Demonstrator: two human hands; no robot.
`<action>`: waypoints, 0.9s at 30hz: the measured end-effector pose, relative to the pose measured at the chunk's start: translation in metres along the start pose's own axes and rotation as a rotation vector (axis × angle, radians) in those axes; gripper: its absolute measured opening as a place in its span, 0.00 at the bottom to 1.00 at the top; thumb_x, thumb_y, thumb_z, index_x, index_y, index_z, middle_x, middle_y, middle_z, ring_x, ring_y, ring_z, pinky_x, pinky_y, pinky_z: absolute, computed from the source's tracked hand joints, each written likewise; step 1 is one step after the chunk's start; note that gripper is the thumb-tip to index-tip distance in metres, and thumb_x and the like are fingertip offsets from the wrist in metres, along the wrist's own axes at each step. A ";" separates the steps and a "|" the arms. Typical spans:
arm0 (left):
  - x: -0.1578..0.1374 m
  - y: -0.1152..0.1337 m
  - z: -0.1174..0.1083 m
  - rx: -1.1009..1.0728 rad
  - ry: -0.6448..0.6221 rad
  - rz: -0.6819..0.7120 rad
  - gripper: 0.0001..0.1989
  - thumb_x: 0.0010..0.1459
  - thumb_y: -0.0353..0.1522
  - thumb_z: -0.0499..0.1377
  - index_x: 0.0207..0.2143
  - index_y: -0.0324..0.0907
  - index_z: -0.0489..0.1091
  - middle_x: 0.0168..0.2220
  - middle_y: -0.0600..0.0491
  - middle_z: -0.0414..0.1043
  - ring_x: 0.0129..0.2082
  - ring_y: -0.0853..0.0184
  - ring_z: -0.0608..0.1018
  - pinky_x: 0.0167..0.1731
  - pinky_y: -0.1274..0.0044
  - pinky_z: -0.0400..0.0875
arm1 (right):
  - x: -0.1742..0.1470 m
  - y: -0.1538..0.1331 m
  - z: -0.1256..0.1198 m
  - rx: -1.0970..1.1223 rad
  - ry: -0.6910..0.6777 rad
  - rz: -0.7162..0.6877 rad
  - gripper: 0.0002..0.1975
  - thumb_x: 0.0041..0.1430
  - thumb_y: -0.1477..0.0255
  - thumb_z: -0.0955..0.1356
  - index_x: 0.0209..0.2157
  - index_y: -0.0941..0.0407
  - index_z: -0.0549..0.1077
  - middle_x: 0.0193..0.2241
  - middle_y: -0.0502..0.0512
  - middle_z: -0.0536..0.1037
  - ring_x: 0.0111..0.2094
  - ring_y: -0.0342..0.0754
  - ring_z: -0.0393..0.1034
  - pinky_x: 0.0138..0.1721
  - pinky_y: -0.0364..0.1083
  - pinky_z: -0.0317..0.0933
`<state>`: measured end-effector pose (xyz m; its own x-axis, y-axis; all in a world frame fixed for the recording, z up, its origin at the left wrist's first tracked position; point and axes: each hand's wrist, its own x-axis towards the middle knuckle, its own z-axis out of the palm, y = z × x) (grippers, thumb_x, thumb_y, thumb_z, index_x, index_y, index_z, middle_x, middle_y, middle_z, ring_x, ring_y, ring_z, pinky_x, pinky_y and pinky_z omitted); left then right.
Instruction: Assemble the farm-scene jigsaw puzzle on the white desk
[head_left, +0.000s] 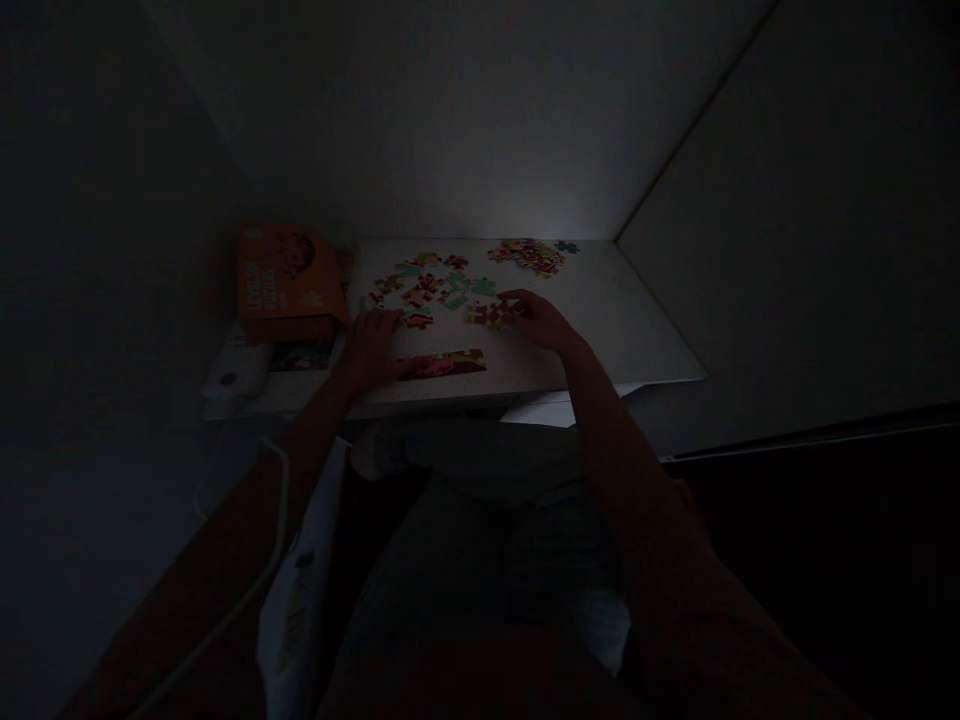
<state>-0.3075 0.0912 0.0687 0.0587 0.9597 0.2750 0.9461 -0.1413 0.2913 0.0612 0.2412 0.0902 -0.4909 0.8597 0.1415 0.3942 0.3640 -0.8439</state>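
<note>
Dim light covers a white table with loose puzzle pieces (424,285) spread over its middle. My left hand (369,350) lies on the table with its fingers stretched out, the fingertips beside the loose pieces. Its thumb rests at the left end of a joined puzzle strip (446,364), which shows a pink shape on dark and green. Right of the spread, my right hand (538,320) has its fingers bent and closed on a reddish-brown puzzle piece (500,313). Beside that piece on its left is another reddish piece (475,314); whether the two are joined is too dark to tell.
An orange puzzle box (289,280) stands at the table's left end. A heap of puzzle pieces (529,256) lies at the back, near the wall (480,150). A white device (236,372) and a pale cable (281,500) are at the front left.
</note>
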 end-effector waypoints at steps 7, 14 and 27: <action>0.000 0.005 -0.003 0.014 -0.003 -0.011 0.52 0.65 0.65 0.69 0.77 0.42 0.65 0.74 0.33 0.70 0.76 0.36 0.69 0.80 0.50 0.58 | -0.032 -0.013 -0.012 0.092 -0.266 0.040 0.22 0.62 0.50 0.81 0.46 0.51 0.84 0.36 0.56 0.87 0.37 0.53 0.80 0.41 0.51 0.74; 0.000 0.007 -0.005 0.008 -0.013 -0.013 0.51 0.64 0.62 0.72 0.77 0.42 0.66 0.74 0.33 0.70 0.76 0.36 0.69 0.79 0.49 0.59 | -0.033 -0.010 -0.003 0.014 -0.257 0.120 0.15 0.61 0.57 0.83 0.41 0.51 0.84 0.40 0.58 0.89 0.41 0.57 0.84 0.44 0.53 0.77; 0.000 0.009 -0.007 0.006 -0.028 -0.031 0.54 0.63 0.62 0.73 0.78 0.42 0.64 0.75 0.33 0.69 0.77 0.35 0.68 0.80 0.48 0.58 | -0.031 -0.012 0.009 -0.304 -0.205 0.070 0.13 0.63 0.62 0.82 0.44 0.51 0.83 0.47 0.62 0.89 0.49 0.61 0.83 0.57 0.59 0.77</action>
<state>-0.3012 0.0884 0.0775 0.0382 0.9699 0.2406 0.9496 -0.1102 0.2935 0.0646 0.2074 0.0914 -0.5878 0.8078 -0.0436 0.6297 0.4231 -0.6515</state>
